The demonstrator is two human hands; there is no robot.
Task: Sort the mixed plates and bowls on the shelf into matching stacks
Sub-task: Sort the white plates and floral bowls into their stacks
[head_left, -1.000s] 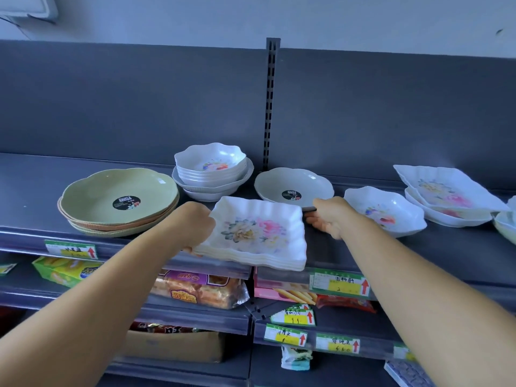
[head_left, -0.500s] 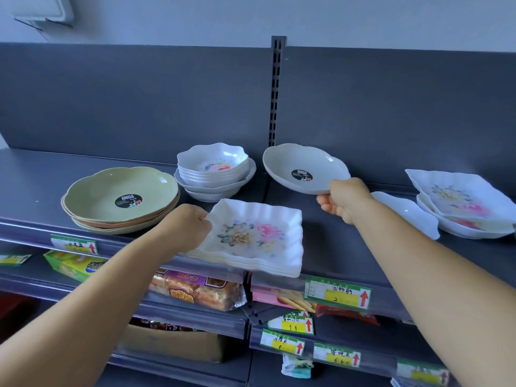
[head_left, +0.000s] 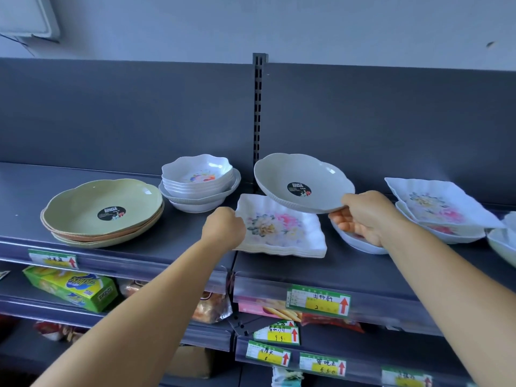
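My right hand (head_left: 365,215) grips the near rim of a plain white round plate (head_left: 303,184) with a black sticker, held tilted in the air above the shelf. My left hand (head_left: 223,231) grips the left edge of a stack of square floral plates (head_left: 282,227) lying on the shelf (head_left: 178,244). A stack of small floral bowls (head_left: 196,177) sits in wider white bowls behind. Green and tan round plates (head_left: 103,210) are stacked at the left. A white dish (head_left: 360,241) lies under my right hand.
More floral square plates (head_left: 441,208) are piled at the right, with another bowl (head_left: 502,241) at the frame edge. A slotted upright (head_left: 258,107) divides the grey back panel. Lower shelves hold snack packs (head_left: 72,286) and price tags (head_left: 318,300).
My right hand has lifted the plain white plate off the shelf and carried it up and leftwards, above the square stack's far corner. My left hand has stayed on the square stack.
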